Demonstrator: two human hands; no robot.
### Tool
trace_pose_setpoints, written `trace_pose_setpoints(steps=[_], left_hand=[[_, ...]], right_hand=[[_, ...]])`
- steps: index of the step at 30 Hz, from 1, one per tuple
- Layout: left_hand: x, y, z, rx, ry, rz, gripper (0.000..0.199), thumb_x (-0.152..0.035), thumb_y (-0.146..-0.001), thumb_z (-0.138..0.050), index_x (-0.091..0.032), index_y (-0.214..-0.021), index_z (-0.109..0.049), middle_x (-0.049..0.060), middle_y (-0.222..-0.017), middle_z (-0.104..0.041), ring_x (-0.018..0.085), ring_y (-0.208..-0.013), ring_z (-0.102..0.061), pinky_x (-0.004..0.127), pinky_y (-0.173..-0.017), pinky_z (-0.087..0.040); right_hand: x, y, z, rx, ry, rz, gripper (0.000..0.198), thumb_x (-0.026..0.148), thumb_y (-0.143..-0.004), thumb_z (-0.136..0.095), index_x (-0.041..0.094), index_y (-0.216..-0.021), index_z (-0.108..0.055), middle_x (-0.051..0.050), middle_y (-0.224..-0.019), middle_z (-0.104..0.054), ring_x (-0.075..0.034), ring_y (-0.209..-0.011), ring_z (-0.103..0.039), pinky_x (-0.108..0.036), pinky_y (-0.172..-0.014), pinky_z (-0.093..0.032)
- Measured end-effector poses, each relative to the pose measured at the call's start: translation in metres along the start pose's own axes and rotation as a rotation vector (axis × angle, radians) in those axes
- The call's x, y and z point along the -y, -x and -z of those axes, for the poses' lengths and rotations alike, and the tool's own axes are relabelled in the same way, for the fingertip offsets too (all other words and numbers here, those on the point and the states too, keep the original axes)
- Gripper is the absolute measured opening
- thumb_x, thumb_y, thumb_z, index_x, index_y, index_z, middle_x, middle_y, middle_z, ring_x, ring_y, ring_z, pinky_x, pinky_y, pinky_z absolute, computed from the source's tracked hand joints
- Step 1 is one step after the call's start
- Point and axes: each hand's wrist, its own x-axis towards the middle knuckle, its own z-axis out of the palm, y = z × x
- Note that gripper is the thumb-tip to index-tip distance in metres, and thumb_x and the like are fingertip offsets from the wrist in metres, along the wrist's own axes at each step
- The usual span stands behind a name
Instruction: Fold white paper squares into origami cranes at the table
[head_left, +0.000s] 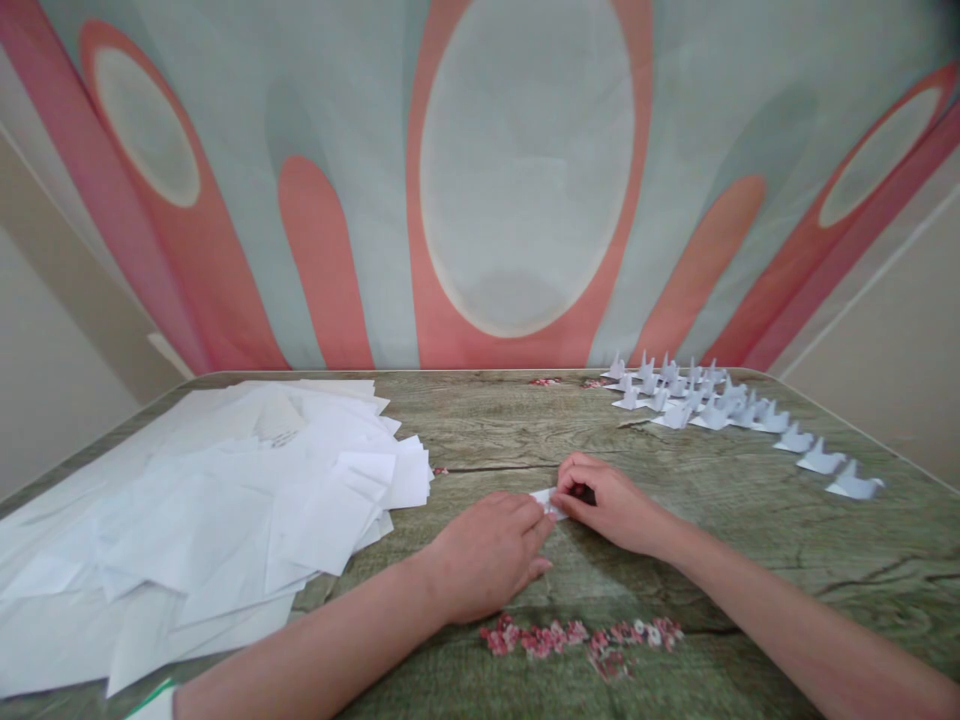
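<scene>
A small piece of folded white paper (545, 501) lies on the table between my two hands, partly hidden by the fingers. My left hand (491, 548) rests over its left end and holds it down against the wood, fingertips pressed on it and the thumb lower down. At the right end, my right hand (611, 503) pinches the paper between thumb and index finger, with the other fingers curled. The exact shape of the folds cannot be made out.
Loose white paper sheets (202, 520) lie in a spread heap on the left. Several folded paper cranes (712, 410) stand in rows at the back right. The wood-patterned tabletop (480, 420) carries a printed blossom design (555, 637). A patterned backdrop (525, 170) rises behind the far edge.
</scene>
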Motion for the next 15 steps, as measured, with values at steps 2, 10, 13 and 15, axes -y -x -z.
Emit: trace_pose_setpoints(steps=[2,10,13,15], left_hand=[[-0.0004,-0.0001,0.0003,0.005,-0.002,0.003,0.041,-0.036,-0.087,-0.046,-0.012,-0.121,-0.045,0.011,-0.114,-0.056,0.024,-0.108,-0.049,0.036,-0.094,-0.036],[-0.0018,-0.0003,-0.0009,0.006,-0.002,0.010,0.043,-0.038,-0.087,-0.045,-0.012,-0.122,-0.043,0.011,-0.113,-0.056,0.024,-0.107,-0.049,0.036,-0.092,-0.037],[-0.0024,-0.0007,-0.0001,0.009,-0.001,0.017,0.043,-0.038,-0.087,-0.044,-0.012,-0.121,-0.044,0.011,-0.112,-0.056,0.024,-0.107,-0.050,0.036,-0.092,-0.038],[-0.0029,-0.0011,0.0012,0.013,-0.003,0.021,0.042,-0.038,-0.087,-0.044,-0.012,-0.120,-0.044,0.011,-0.112,-0.056,0.024,-0.106,-0.050,0.036,-0.092,-0.038]], right_hand=[[0.0013,0.0003,-0.0005,-0.007,0.023,0.002,0.012,0.023,-0.082,-0.054,0.018,-0.071,-0.056,-0.002,-0.079,-0.056,-0.013,-0.068,-0.052,-0.025,-0.061,-0.040],[0.0055,0.0003,-0.0007,-0.022,0.093,-0.006,0.011,0.022,-0.082,-0.054,0.019,-0.071,-0.054,-0.002,-0.079,-0.055,-0.014,-0.069,-0.051,-0.026,-0.064,-0.040],[0.0061,0.0004,-0.0015,-0.026,0.111,-0.016,0.011,0.021,-0.081,-0.054,0.019,-0.071,-0.054,-0.002,-0.078,-0.055,-0.014,-0.070,-0.051,-0.027,-0.065,-0.039],[0.0062,0.0006,-0.0024,-0.029,0.125,-0.024,0.010,0.020,-0.081,-0.054,0.019,-0.071,-0.054,-0.002,-0.079,-0.055,-0.014,-0.070,-0.051,-0.027,-0.066,-0.039]])
